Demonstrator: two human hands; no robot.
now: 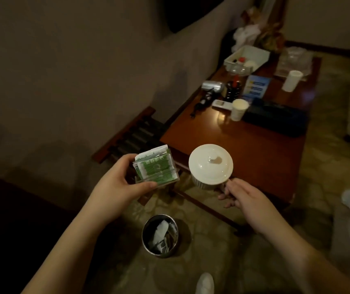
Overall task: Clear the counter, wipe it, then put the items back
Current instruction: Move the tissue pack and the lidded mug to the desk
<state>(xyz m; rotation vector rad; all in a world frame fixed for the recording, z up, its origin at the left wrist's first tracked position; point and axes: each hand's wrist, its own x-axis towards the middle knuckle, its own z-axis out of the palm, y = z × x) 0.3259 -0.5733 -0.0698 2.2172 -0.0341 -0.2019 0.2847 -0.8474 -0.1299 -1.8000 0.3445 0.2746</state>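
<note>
My left hand (120, 183) grips a clear holder of green-and-white tea packets (156, 166), held in the air just left of the table's near corner. My right hand (238, 195) holds a white lidded ceramic mug (210, 165) by its handle, over the near end of the reddish-brown wooden table (244, 149). Both things are off the table surface. The mug's lid is on and the mug is upright.
Farther along the table stand a paper cup (239, 109), a dark box (275, 118), a remote (221, 104), a hair dryer (212, 87), a blue leaflet (254, 87), a white tumbler (292, 80) and a white tray (247, 57). A metal bin (160, 235) with rubbish stands on the floor below my hands.
</note>
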